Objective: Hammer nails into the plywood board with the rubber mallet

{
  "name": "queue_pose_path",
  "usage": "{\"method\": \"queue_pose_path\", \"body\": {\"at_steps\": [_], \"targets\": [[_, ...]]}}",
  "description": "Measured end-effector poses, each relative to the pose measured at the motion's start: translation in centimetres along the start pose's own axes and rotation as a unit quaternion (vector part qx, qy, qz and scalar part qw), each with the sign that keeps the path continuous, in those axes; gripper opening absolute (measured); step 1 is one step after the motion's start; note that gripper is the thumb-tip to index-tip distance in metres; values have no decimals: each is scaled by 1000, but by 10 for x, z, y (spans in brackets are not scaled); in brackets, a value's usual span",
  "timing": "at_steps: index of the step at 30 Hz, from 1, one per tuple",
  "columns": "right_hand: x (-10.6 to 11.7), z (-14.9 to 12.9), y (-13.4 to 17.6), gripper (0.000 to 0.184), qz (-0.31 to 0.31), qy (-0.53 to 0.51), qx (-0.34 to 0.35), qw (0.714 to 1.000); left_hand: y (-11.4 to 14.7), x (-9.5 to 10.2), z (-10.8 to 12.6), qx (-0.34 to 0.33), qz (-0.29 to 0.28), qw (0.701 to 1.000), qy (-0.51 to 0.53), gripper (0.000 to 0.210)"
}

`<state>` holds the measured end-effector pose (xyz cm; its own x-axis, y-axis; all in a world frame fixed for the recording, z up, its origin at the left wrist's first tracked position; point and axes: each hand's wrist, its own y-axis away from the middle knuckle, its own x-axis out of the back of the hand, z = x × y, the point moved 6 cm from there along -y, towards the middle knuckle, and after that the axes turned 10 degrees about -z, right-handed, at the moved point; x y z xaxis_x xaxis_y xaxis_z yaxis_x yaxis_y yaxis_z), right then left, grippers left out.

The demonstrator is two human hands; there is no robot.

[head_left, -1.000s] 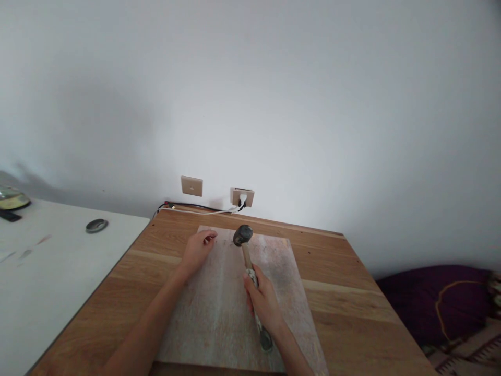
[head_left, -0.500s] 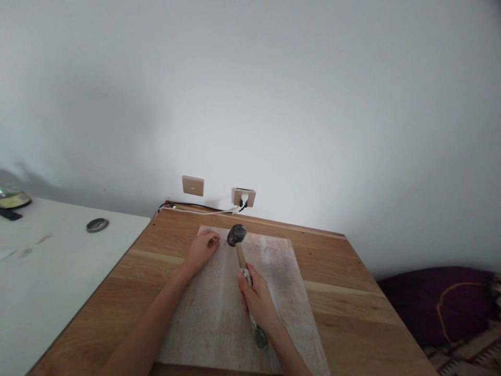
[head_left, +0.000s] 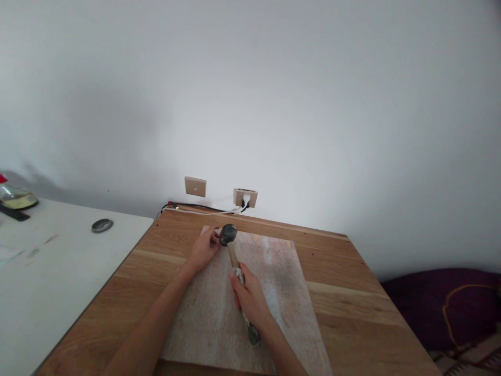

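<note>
A mallet [head_left: 232, 255] with a dark head and a pale wooden handle is in my right hand [head_left: 250, 295], whose fingers are wrapped round the grip. Its head [head_left: 228, 235] is just right of my left fingertips. My left hand [head_left: 205, 248] rests at the far left corner of a worn, pinkish-grey board [head_left: 219, 324], its fingers pinched together. Whatever they hold, if anything, is too small to make out. Right of the mallet head, several small thin curved pieces [head_left: 258, 248] run in a row along the board's far edge.
The board lies on a wooden table [head_left: 352, 313] against the wall. Cables [head_left: 203, 211] run along the back to a wall socket [head_left: 246, 198]. On the white table [head_left: 78, 261] at left are a grey tape roll [head_left: 102, 225] and a bottle [head_left: 18, 199]. Purple cloth [head_left: 430, 303] lies at right.
The mallet head has moved left, closer to my left fingers, as my right hand shifted left. My left hand stays at the same corner of the board, fingers still pinched.
</note>
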<state>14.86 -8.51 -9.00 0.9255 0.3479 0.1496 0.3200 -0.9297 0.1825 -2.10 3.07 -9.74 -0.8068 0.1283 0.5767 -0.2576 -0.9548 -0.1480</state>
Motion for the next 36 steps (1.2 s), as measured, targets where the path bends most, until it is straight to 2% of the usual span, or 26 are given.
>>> {"method": "queue_pose_path", "body": {"at_steps": [3,6,9,12,15,18,22,26,28,30,33,34,36], "targets": [[5,17,23,55,62,-141,-14,988,-1,1,-5,10,16,1000,-9,45],[12,38,52,64,140,-256,-50,955,-2,1,-8,11,28,999,-22,44],[17,53,76,64,193,-314,-80,926,-3,0,-7,1,31,999,-26,43],[19,59,85,64,204,-329,-88,918,-4,3,-4,-2,41,998,-38,41],[21,60,86,60,202,-310,-93,925,1,11,3,8,60,996,-71,35],[26,58,84,59,174,-230,-90,953,24,17,12,12,67,989,-130,32],[31,59,77,66,74,-113,-129,982,82,18,15,24,86,978,-190,32],[42,58,79,70,68,10,-130,989,137,16,18,14,109,979,-171,31],[50,52,86,70,100,69,-102,987,152,17,26,-2,124,982,-141,26],[60,44,99,67,162,130,-57,977,158,20,37,-2,138,986,-90,24],[79,38,123,57,257,204,-4,945,153,21,53,36,128,988,84,32],[84,38,130,53,274,227,15,934,149,19,57,47,115,976,177,36],[90,39,141,45,294,289,64,909,142,11,68,61,84,923,371,45]]}}
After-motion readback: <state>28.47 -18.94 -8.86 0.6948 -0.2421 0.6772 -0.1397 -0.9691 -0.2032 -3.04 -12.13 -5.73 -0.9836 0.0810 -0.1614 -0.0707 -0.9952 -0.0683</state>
